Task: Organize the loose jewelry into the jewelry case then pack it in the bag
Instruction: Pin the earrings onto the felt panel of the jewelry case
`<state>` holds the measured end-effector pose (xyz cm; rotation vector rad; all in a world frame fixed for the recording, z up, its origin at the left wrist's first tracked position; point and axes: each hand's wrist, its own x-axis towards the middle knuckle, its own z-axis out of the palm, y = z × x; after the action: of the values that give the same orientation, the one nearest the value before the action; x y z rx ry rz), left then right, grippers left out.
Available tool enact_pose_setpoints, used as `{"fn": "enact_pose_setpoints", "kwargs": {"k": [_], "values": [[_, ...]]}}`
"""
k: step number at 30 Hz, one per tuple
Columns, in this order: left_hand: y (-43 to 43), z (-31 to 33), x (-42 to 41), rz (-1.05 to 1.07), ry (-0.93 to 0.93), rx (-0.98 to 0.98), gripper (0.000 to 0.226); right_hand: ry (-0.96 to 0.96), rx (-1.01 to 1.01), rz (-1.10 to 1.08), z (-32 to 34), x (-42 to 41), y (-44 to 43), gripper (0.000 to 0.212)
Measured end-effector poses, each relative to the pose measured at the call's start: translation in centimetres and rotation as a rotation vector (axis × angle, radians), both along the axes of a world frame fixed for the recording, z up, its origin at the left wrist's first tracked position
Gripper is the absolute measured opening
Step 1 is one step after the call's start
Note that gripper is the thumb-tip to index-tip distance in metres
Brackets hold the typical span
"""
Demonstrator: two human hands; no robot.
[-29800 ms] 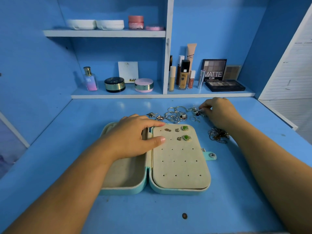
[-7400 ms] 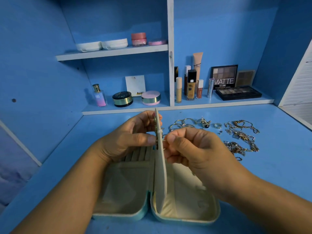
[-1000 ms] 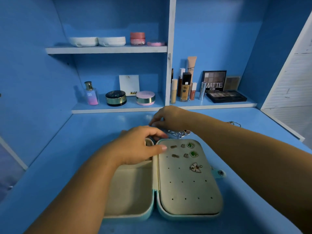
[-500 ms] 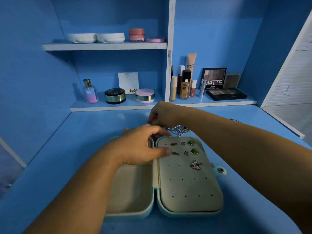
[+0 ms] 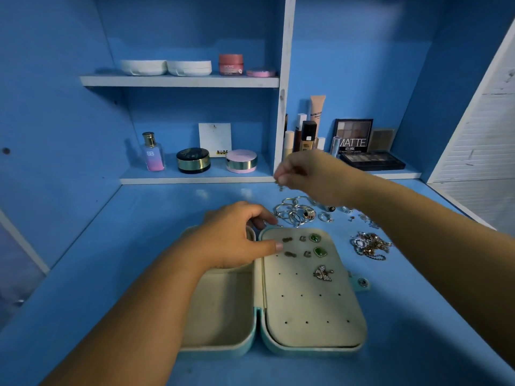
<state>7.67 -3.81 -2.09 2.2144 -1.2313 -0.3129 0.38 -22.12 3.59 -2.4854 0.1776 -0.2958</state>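
Left hand (image 5: 237, 238) rests, relaxed, on the open jewelry case (image 5: 315, 310); right hand (image 5: 313, 174), above the far rings (image 5: 294, 213), pinches a small jewelry piece (image 5: 279, 186).

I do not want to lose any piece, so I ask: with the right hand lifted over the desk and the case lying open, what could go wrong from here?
1. The right hand pinches a small dangling piece above the blue desk. If it slips, it may drop into the pile of rings and be hard to find.
2. The tangled chains lie loose beside the jewelry case. The right forearm passes over them and could drag them.
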Motion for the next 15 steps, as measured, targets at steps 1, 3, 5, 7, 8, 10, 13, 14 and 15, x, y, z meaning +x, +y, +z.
{"fn": "enact_pose_setpoints", "kwargs": {"k": [1, 3, 5, 7, 8, 10, 13, 14, 15], "values": [[-0.1, 0.0, 0.0, 0.022, -0.028, -0.052, 0.046, -0.014, 0.082, -0.018, 0.1, -1.4, 0.0, 0.01], [-0.2, 0.1, -0.3, 0.052, -0.067, -0.152, 0.031, -0.017, 0.231, -0.046, -0.3, -3.8, 0.1, 0.007], [-0.4, 0.3, -0.8, 0.038, -0.072, -0.232, 0.024, -0.042, 0.327, -0.066, -1.4, -5.5, 0.6, 0.006], [-0.6, 0.4, -1.4, -0.001, -0.059, -0.247, 0.022, -0.111, 0.439, -0.085, -2.7, -6.5, 1.1, 0.006], [-0.7, 0.5, -1.7, -0.018, -0.043, -0.248, 0.022, -0.151, 0.511, -0.092, -3.4, -6.7, 1.2, 0.006], [-0.8, 0.6, -2.1, -0.034, -0.023, -0.234, 0.022, -0.224, 0.615, -0.104, -4.4, -7.1, 1.5, 0.007], [-0.8, 1.0, -2.6, -0.035, -0.014, -0.194, 0.019, -0.313, 0.646, -0.081, -5.1, -7.2, 1.5, 0.007], [-0.8, 1.1, -2.8, -0.033, 0.004, -0.2, 0.018, -0.328, 0.624, -0.065, -5.2, -7.2, 1.6, 0.008], [-0.8, 1.2, -3.1, -0.033, 0.016, -0.209, 0.018, -0.336, 0.595, -0.051, -5.4, -7.2, 1.6, 0.009]]}}
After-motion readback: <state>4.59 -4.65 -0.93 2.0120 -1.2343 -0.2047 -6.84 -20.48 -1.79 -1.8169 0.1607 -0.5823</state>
